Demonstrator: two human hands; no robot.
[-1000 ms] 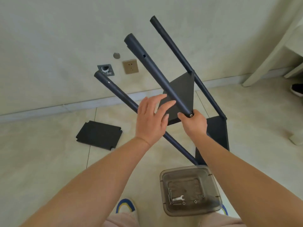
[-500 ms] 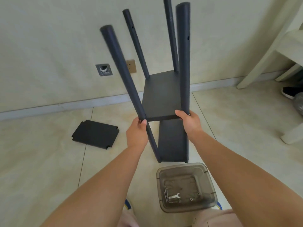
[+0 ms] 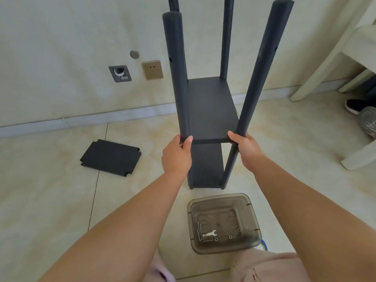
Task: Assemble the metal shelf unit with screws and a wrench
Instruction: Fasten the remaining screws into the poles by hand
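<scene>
Now, with left hand (image 3: 176,157) gripping the front-left post (image 3: 177,78) and right hand (image 3: 247,150) gripping the front-right post (image 3: 258,78) at mid-shelf (image 3: 211,110) level, steady the shelf unit upright beyond the parts bin (image 3: 252,210) before fetching the loose panel (image 3: 110,157) left of the unit.

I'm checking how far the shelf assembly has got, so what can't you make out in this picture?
- Head view: far poles, tops cut off by the top edge.
- Corner joints, covered by the left hand and right hand; screws there cannot be seen.
- Small hardware beside the wrench in the plastic bin: too small to count.
</scene>
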